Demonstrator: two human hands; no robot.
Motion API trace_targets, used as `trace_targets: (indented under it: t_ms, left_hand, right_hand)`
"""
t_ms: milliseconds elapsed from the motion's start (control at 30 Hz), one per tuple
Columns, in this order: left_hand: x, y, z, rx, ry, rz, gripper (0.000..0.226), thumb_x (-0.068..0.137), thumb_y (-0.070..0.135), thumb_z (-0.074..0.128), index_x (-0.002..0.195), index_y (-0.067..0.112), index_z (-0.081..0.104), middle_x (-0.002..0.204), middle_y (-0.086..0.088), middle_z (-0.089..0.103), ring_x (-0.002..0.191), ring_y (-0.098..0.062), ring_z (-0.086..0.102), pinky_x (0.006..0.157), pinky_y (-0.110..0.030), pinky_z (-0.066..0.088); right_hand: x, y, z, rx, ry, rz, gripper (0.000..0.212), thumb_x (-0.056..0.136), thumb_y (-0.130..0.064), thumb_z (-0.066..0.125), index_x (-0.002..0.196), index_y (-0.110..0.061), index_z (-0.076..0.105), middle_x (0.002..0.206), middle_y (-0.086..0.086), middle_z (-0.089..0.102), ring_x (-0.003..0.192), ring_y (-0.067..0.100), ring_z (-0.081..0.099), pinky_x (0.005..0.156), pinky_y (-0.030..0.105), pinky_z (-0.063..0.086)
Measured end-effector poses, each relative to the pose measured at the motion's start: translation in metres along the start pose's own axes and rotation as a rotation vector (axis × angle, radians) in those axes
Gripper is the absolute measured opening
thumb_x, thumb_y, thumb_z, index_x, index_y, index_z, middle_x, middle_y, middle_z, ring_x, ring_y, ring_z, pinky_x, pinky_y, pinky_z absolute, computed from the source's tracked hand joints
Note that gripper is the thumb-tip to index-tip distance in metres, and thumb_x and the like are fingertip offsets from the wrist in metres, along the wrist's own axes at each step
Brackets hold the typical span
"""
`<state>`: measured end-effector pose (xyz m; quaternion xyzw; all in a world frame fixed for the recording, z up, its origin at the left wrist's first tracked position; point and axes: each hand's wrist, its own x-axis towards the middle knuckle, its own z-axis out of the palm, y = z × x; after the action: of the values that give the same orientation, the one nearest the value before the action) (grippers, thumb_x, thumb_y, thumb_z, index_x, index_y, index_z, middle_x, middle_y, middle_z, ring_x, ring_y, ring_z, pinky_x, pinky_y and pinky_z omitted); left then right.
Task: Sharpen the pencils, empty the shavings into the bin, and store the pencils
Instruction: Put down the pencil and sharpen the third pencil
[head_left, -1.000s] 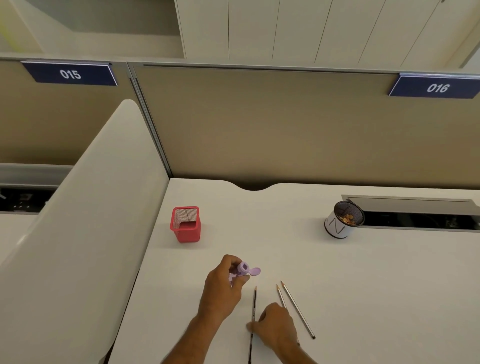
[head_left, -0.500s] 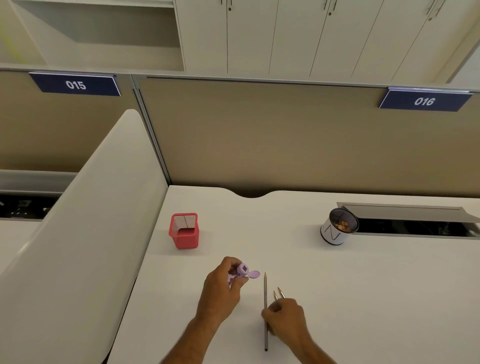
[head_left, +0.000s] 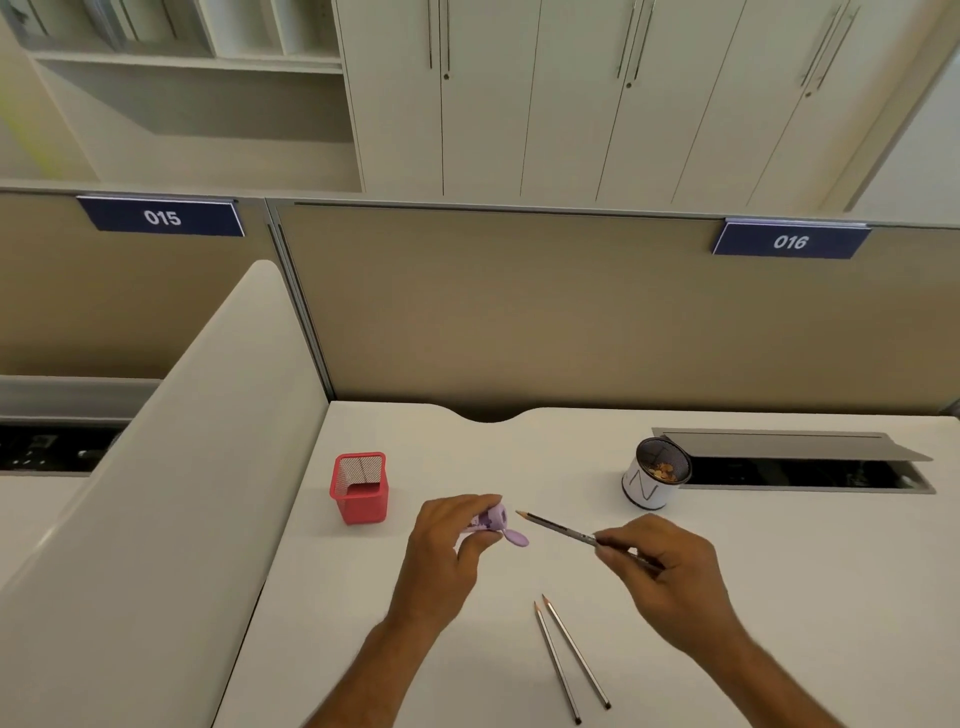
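Right hand (head_left: 670, 577) pinches pencil (head_left: 561, 531), tip just short of sharpener (head_left: 491, 519) clamped in left hand (head_left: 447, 551); misaim, and it skids off.

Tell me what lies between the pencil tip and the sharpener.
Nothing: in the head view, only bare desk shows between pencil tip and sharpener.

right hand (head_left: 670, 577): risen off desk (head_left: 779, 597) | pencil (head_left: 558, 529): lifted from beside other two, now held in air | tip: now aimed left, close to sharpener (head_left: 493, 519) | camera: tilted upward
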<state>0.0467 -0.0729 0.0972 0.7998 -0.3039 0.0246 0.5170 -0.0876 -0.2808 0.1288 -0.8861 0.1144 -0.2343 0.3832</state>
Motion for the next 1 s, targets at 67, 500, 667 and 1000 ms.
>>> trace_targets:
  t_ms: [67, 500, 667, 1000]
  left_hand:
    - [0.004, 0.010, -0.002, -0.013, -0.002, 0.048, 0.022, 0.086, 0.012, 0.068, 0.099, 0.030, 0.067, 0.102, 0.023, 0.068, 0.104, -0.010, 0.056, 0.086, -0.014, 0.046]
    - [0.019, 0.039, -0.012, 0.043, -0.151, 0.200, 0.025, 0.090, 0.028, 0.059, 0.114, 0.028, 0.066, 0.114, 0.017, 0.064, 0.112, -0.003, 0.049, 0.092, -0.007, 0.038]
    - [0.029, 0.049, -0.020, -0.017, -0.278, 0.140, 0.028, 0.089, 0.032, 0.058, 0.116, 0.032, 0.064, 0.112, 0.025, 0.059, 0.111, -0.005, 0.049, 0.090, -0.008, 0.039]
    - [0.038, 0.061, -0.026, -0.023, -0.229, 0.228, 0.025, 0.088, 0.023, 0.062, 0.112, 0.023, 0.068, 0.110, 0.012, 0.068, 0.104, 0.000, 0.052, 0.086, -0.009, 0.041]
  right_hand:
    - [0.003, -0.007, -0.011, -0.030, 0.005, -0.083, 0.013, 0.076, -0.016, 0.075, 0.087, -0.023, 0.078, 0.075, -0.013, 0.069, 0.068, 0.006, 0.065, 0.056, 0.018, 0.048]
    - [0.023, -0.029, -0.045, -0.205, -0.030, -0.343, 0.016, 0.074, -0.021, 0.079, 0.090, -0.023, 0.075, 0.079, -0.014, 0.066, 0.071, 0.001, 0.060, 0.056, 0.010, 0.045]
    - [0.030, -0.027, -0.054, -0.478, 0.032, -0.680, 0.013, 0.081, -0.017, 0.077, 0.092, -0.010, 0.077, 0.075, -0.001, 0.069, 0.059, 0.021, 0.055, 0.052, 0.029, 0.047]
    - [0.043, -0.058, -0.067, -0.547, -0.149, -0.463, 0.030, 0.091, -0.033, 0.055, 0.068, -0.017, 0.065, 0.047, -0.009, 0.046, 0.044, 0.015, 0.040, 0.040, 0.025, 0.032]
